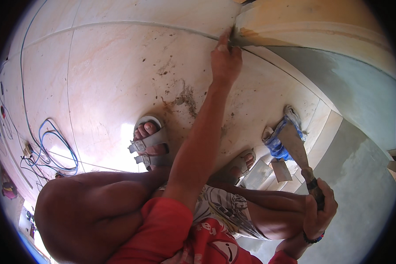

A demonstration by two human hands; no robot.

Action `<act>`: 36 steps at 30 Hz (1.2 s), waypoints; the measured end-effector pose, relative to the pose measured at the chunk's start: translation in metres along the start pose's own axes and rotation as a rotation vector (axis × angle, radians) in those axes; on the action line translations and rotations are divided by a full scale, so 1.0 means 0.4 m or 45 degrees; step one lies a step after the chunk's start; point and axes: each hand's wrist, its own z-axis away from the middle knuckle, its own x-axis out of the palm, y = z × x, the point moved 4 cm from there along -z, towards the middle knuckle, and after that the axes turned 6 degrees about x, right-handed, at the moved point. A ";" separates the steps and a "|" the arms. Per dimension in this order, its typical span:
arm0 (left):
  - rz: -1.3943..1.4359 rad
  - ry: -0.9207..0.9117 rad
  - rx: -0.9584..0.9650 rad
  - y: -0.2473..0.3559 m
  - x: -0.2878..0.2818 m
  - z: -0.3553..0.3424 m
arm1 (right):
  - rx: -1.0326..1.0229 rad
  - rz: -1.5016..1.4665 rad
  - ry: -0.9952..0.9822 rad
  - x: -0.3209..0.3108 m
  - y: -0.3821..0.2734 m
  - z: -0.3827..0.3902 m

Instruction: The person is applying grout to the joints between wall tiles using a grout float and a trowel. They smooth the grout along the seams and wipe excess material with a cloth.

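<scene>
At right, a dull, broad-bladed scraper (299,152) snug in right grip (327,209), left grip (226,64) unclear.

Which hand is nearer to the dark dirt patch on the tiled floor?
Left. The left hand is beyond and right of the dirt patch; the right hand, gripping a putty knife, is farther off at lower right.

Hunkered low with knees (59,204) bent wide, this person over here has the left arm (202,141) stretched out long, left hand (226,64) at the edge of the floor (110,88), forefinger pointing. The right hand (322,209) is beside the right knee, fingers (328,196) curled round.
</scene>
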 end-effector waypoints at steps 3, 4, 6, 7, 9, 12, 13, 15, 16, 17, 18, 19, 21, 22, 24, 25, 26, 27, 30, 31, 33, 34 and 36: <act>-0.116 0.046 0.069 0.013 -0.002 0.010 | 0.001 0.012 0.014 0.001 0.002 0.003; -0.145 0.050 0.047 0.027 -0.003 0.015 | 0.005 0.008 0.014 0.000 0.001 0.003; -0.169 0.092 -0.045 0.049 -0.010 0.025 | 0.014 -0.001 0.013 0.000 -0.003 0.002; -0.166 0.134 -0.113 0.052 -0.018 0.031 | 0.013 0.005 0.008 0.000 -0.007 0.002; -0.131 0.262 -0.199 0.061 -0.030 0.042 | 0.015 0.015 -0.003 -0.001 -0.014 0.002; -0.090 0.410 -0.199 0.053 -0.038 0.066 | 0.032 0.031 0.013 -0.007 -0.012 0.009; -0.114 0.395 -0.153 0.044 -0.037 0.062 | 0.006 0.022 0.019 -0.008 -0.011 0.012; -0.218 0.335 -0.108 0.023 -0.031 0.057 | -0.045 0.001 0.032 -0.010 -0.009 0.019; -0.297 0.285 -0.107 0.029 -0.030 0.052 | -0.052 -0.031 0.033 -0.011 -0.006 0.022; -0.375 0.236 -0.106 0.035 -0.030 0.051 | -0.059 -0.063 0.035 -0.013 -0.003 0.025; -0.442 0.181 -0.152 0.036 -0.030 0.051 | -0.067 -0.095 0.037 -0.015 0.000 0.030; -0.508 0.126 -0.195 0.054 -0.034 0.047 | -0.053 -0.098 0.040 -0.018 0.007 0.038; -0.674 0.109 -0.119 0.058 -0.041 0.046 | -0.027 -0.102 0.045 -0.025 0.021 0.058; -0.778 0.154 0.003 0.060 -0.051 0.039 | -0.006 -0.125 0.063 -0.028 0.026 0.064; -0.936 0.328 0.239 0.068 -0.066 0.037 | 0.036 -0.169 0.099 -0.031 0.038 0.076; -0.989 0.460 0.358 0.086 -0.075 0.038 | 0.198 -0.284 0.245 -0.014 0.031 0.086; -1.040 0.590 0.480 0.103 -0.081 0.040 | 0.366 -0.398 0.389 0.024 -0.001 0.105; -1.142 0.553 0.520 0.110 -0.078 0.035 | 0.541 -0.504 0.531 0.047 -0.005 0.124; -1.281 0.365 0.610 0.111 -0.082 -0.007 | 0.444 -0.412 0.749 0.035 0.029 0.173; -1.213 0.259 0.621 0.095 -0.084 -0.042 | 0.486 -0.423 0.685 0.026 0.051 0.181; -1.093 0.075 0.704 0.075 -0.082 -0.080 | 0.573 -0.438 0.548 -0.004 0.090 0.189; -1.036 0.000 0.785 0.075 -0.077 -0.089 | 0.560 -0.430 0.648 0.001 0.087 0.195; -1.023 -0.132 0.957 0.073 -0.064 -0.089 | 0.569 -0.420 0.698 0.002 0.101 0.215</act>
